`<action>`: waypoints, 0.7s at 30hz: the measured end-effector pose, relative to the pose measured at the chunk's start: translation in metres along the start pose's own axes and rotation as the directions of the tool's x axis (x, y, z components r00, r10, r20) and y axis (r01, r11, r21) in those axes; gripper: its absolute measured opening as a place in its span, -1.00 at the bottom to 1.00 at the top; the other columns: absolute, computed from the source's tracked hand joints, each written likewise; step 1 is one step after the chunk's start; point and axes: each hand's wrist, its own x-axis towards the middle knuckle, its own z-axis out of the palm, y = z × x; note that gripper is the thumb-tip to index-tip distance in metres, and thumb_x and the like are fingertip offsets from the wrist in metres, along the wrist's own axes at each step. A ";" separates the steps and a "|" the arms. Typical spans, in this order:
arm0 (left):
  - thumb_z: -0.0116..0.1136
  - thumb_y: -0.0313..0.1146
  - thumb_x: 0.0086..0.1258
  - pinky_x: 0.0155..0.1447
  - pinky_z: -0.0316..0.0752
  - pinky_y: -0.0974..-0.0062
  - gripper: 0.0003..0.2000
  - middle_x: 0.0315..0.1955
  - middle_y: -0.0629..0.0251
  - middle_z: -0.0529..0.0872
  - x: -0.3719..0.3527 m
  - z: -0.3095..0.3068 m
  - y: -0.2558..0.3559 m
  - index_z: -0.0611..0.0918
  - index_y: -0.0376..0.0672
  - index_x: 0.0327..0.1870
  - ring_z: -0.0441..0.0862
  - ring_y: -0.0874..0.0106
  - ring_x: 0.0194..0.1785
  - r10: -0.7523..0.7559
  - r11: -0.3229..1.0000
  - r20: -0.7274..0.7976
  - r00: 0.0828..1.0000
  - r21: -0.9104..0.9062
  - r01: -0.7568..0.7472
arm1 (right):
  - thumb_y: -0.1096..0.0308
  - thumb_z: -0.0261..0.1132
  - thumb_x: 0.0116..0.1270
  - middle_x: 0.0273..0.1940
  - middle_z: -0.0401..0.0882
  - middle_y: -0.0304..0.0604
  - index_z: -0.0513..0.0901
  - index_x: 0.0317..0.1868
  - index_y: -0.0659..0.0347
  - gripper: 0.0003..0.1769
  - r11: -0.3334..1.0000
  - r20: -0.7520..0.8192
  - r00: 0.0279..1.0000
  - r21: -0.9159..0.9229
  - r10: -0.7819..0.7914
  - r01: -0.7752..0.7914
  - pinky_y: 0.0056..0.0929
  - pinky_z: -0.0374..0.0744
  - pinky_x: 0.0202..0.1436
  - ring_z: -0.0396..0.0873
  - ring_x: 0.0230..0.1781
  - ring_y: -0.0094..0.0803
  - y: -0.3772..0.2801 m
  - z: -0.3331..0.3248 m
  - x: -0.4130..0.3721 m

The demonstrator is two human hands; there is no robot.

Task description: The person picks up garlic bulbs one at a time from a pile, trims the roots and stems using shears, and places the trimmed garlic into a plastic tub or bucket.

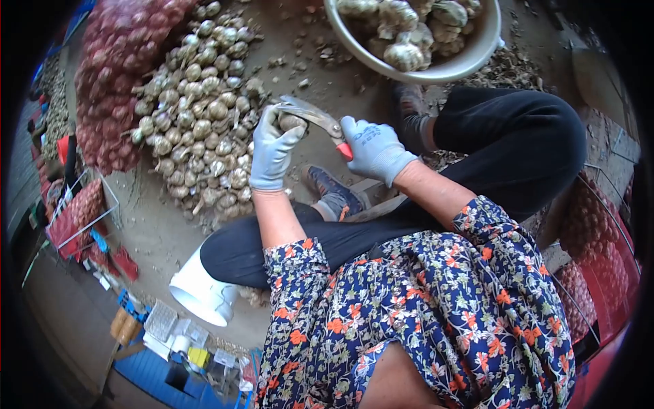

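Observation:
Both of my hands wear pale grey work gloves. My left hand (274,151) is closed round a garlic bulb (291,123), its fingers covering part of it. In my right hand (373,144) is a pair of pruning shears (317,117) with red-orange handles, held in a closed fist. The metal blades reach left across the top of the bulb and end beside my left fingertips. Whether the blades touch the bulb is hard to make out. A large heap of loose garlic bulbs (204,109) lies on the ground just left of my left hand.
A metal basin (436,76) of bigger garlic bulbs stands ahead, beyond my right hand. Red mesh sacks (112,82) of garlic stand left of the heap, with more at the far right. A white bucket (204,290) is beside my left knee. Dry scraps litter the ground.

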 end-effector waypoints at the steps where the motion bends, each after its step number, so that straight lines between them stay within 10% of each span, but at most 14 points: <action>1: 0.40 -0.48 0.10 0.10 0.47 0.55 -0.54 -0.11 0.40 0.58 0.001 0.005 0.003 0.50 -0.22 0.04 0.54 0.56 -0.05 -0.007 1.000 -0.005 1.000 0.016 0.007 | 0.15 0.21 0.23 -0.17 0.62 0.26 0.45 -0.06 0.29 -0.59 0.990 0.035 0.999 0.138 0.011 -0.016 -0.06 0.55 -0.02 0.63 -0.12 0.10 0.004 0.000 0.003; 6: 0.31 -0.50 0.14 0.01 0.53 0.54 -0.53 -0.10 0.25 0.60 0.058 0.086 0.046 0.46 -0.28 0.11 0.60 0.48 -0.11 0.519 0.785 -0.030 0.854 0.413 -0.462 | 0.09 0.21 0.23 -0.15 0.60 0.32 0.55 -0.14 0.37 -0.56 0.873 -0.024 0.969 0.441 0.246 -0.210 -0.08 0.52 0.04 0.57 -0.05 0.19 0.017 0.038 0.021; 8: 0.20 -0.46 0.03 0.20 0.40 0.26 -0.52 -0.19 0.12 0.58 0.088 0.111 0.055 0.50 -0.24 0.08 0.53 0.16 0.01 0.640 0.319 0.175 0.748 0.825 -0.466 | 0.06 0.22 0.22 -0.12 0.59 0.32 0.55 -0.12 0.36 -0.53 0.836 -0.003 0.987 0.532 0.163 -0.137 -0.10 0.50 0.07 0.55 -0.01 0.18 0.017 0.059 0.023; 9: 0.19 -0.45 0.17 0.24 0.31 0.09 -0.44 0.13 -0.13 0.39 0.097 0.125 0.054 0.38 -0.18 0.26 0.39 -0.02 0.14 0.609 0.190 0.181 0.772 0.912 -0.364 | 0.06 0.22 0.22 -0.12 0.59 0.32 0.55 -0.12 0.36 -0.53 0.842 0.011 0.991 0.526 0.135 -0.121 -0.10 0.50 0.07 0.55 -0.01 0.18 0.012 0.056 0.025; 12: 0.11 -0.49 -0.07 0.22 0.31 0.22 -0.48 -0.05 -0.03 0.48 0.087 0.130 0.040 0.54 -0.14 0.07 0.41 0.04 0.08 0.749 0.139 0.128 0.650 0.929 -0.343 | 0.04 0.24 0.21 -0.11 0.59 0.30 0.53 -0.10 0.36 -0.50 0.907 0.063 0.998 0.417 0.031 -0.055 -0.09 0.49 0.08 0.54 0.00 0.18 0.008 0.048 0.018; 14: 0.16 -0.43 -0.02 0.25 0.32 0.19 -0.53 -0.18 0.06 0.59 0.083 0.092 0.042 0.54 -0.23 0.03 0.47 0.07 0.08 0.817 0.286 0.126 0.563 0.760 -0.584 | 0.02 0.25 0.20 -0.11 0.59 0.30 0.53 -0.11 0.36 -0.49 0.831 0.046 0.963 0.495 0.266 -0.254 -0.09 0.49 0.08 0.54 0.01 0.18 0.010 0.050 0.021; 16: 0.13 -0.52 0.04 0.09 0.45 0.22 -0.63 -0.04 0.04 0.54 0.074 0.008 0.027 0.56 -0.30 -0.04 0.50 0.21 0.05 0.800 0.385 -0.131 0.585 0.861 -0.334 | -0.01 0.26 0.16 -0.14 0.58 0.30 0.52 -0.12 0.37 -0.46 0.809 0.137 0.933 0.467 0.332 -0.357 -0.09 0.48 0.07 0.53 -0.01 0.19 0.007 0.037 0.021; 17: 0.10 -0.55 0.10 0.01 0.50 0.27 -0.71 0.04 0.03 0.47 0.055 -0.011 0.061 0.55 -0.33 -0.10 0.52 0.27 -0.03 0.138 0.959 -0.677 0.723 0.273 0.073 | 0.00 0.25 0.17 -0.15 0.58 0.30 0.51 -0.12 0.37 -0.46 0.788 0.150 0.928 0.494 0.340 -0.368 -0.08 0.48 0.06 0.53 -0.02 0.19 0.012 0.041 0.020; 19: 0.15 -0.48 0.13 0.09 0.51 0.20 -0.55 0.18 -0.08 0.33 0.049 -0.108 0.029 0.41 -0.36 0.09 0.57 0.10 -0.04 0.384 0.593 -0.837 0.390 0.547 0.591 | 0.01 0.25 0.17 -0.16 0.58 0.31 0.50 -0.13 0.37 -0.47 0.768 0.161 0.924 0.517 0.346 -0.378 -0.07 0.48 0.05 0.53 -0.04 0.20 0.011 0.045 0.019; 20: 0.11 -0.53 0.22 -0.08 0.62 0.21 -0.63 0.21 -0.01 0.28 0.047 -0.150 0.015 0.35 -0.20 0.05 0.64 0.14 -0.05 0.326 0.310 -0.801 0.502 0.592 0.744 | 0.01 0.24 0.17 -0.16 0.57 0.31 0.50 -0.14 0.38 -0.48 0.805 0.157 0.930 0.466 0.332 -0.366 -0.07 0.48 0.04 0.53 -0.04 0.20 0.008 0.043 0.017; 21: 0.22 -0.40 0.09 0.19 0.47 0.19 -0.40 0.27 -0.05 0.28 0.044 -0.197 -0.008 0.35 -0.08 0.24 0.51 -0.03 0.18 0.150 0.088 -0.759 0.634 0.649 0.756 | 0.02 0.23 0.18 -0.16 0.57 0.32 0.50 -0.15 0.38 -0.49 0.840 0.154 0.936 0.413 0.316 -0.352 -0.07 0.48 0.04 0.53 -0.04 0.21 0.006 0.042 0.016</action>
